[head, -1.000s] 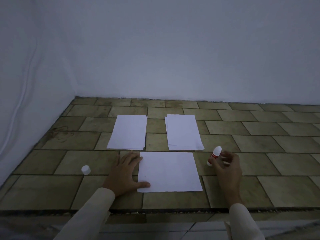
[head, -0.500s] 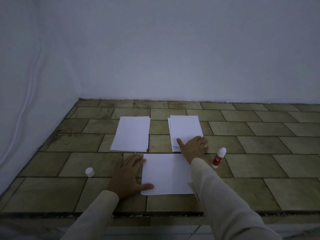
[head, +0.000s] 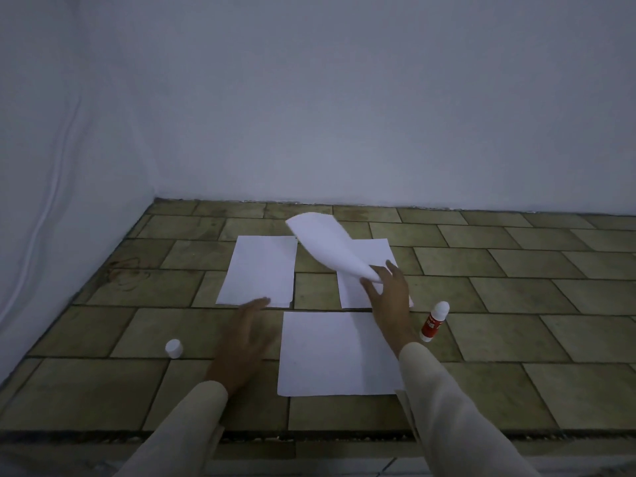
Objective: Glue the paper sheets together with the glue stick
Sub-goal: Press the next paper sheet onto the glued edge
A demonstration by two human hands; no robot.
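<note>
My right hand (head: pixel 387 292) pinches the near corner of a white paper sheet (head: pixel 327 246), which curls up off the right paper stack (head: pixel 377 251) at the back. Nearest to me a single white sheet (head: pixel 330 352) lies flat on the tiled surface. My left hand (head: pixel 241 342) hovers blurred just left of that sheet, fingers apart, holding nothing. The red and white glue stick (head: pixel 434 321) stands uncapped to the right of the near sheet. Its white cap (head: pixel 173 348) sits to the far left.
A second paper stack (head: pixel 258 270) lies at the back left. The tiled surface (head: pixel 516 304) meets white walls at the back and left, and its front edge (head: pixel 309 435) runs just before my sleeves.
My right hand set the glue stick down, reached to the right stack and lifted its top sheet. My left hand came off the near sheet's edge and is moving.
</note>
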